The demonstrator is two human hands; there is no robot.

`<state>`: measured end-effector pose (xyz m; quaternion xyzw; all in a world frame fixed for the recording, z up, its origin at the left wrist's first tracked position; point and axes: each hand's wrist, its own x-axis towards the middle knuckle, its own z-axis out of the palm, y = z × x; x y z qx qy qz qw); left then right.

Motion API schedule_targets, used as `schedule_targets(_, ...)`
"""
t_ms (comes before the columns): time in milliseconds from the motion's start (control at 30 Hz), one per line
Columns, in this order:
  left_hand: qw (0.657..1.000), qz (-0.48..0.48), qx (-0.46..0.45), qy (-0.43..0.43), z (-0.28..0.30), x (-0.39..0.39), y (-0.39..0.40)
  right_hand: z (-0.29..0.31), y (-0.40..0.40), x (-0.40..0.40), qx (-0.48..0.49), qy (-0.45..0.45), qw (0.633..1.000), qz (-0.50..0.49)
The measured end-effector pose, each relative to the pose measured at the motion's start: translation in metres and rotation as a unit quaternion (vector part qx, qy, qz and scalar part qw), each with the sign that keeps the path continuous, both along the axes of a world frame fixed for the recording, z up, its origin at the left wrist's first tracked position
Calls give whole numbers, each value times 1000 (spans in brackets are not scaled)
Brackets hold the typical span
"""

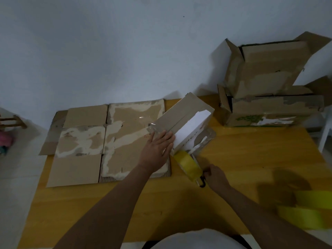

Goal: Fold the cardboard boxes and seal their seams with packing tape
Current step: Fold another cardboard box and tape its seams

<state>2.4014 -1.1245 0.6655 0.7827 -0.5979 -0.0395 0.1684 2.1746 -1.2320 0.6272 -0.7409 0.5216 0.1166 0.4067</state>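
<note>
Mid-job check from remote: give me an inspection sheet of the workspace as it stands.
Surface: yellow wooden table.
Job's things: small box being taped; tape dispenser at its near end; flattened cardboard lying on the left; two folded boxes stacked far right.
Clutter: spare yellow tape rolls, blurred, near right.
Grippers: left hand presses flat on the small box; right hand grips the dispenser handle.
Cables: nothing seen.
Surroundings: plain wall; white chair at right edge.
</note>
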Motion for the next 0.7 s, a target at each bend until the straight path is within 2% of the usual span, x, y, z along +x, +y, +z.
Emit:
schedule_targets(100,1000,-11,-3,8,0,1,2,-14,10,0,-16,54,996,76)
schedule_targets(233,1000,-13,-6,7,1,2,1,-21,16,-3,-176,147,951,208)
schedule_targets(333,1000,-13,-10,4,3,3,0,-17,4,-17,-201,173,940,216)
schedule_targets(400,1000,-16,-17,0,2,3,1,-12,-9,-33,-188,176,951,173)
schedule_targets(500,1000,-10,-26,10,-1,2,1,2,-32,-54,-115,65,991,9)
schedule_targets(567,1000,-5,-29,9,-2,0,1,15,-46,-57,-104,-34,992,-65)
schedule_targets(700,999,15,-27,8,-1,-4,0,54,-63,-31,-148,-209,964,-66)
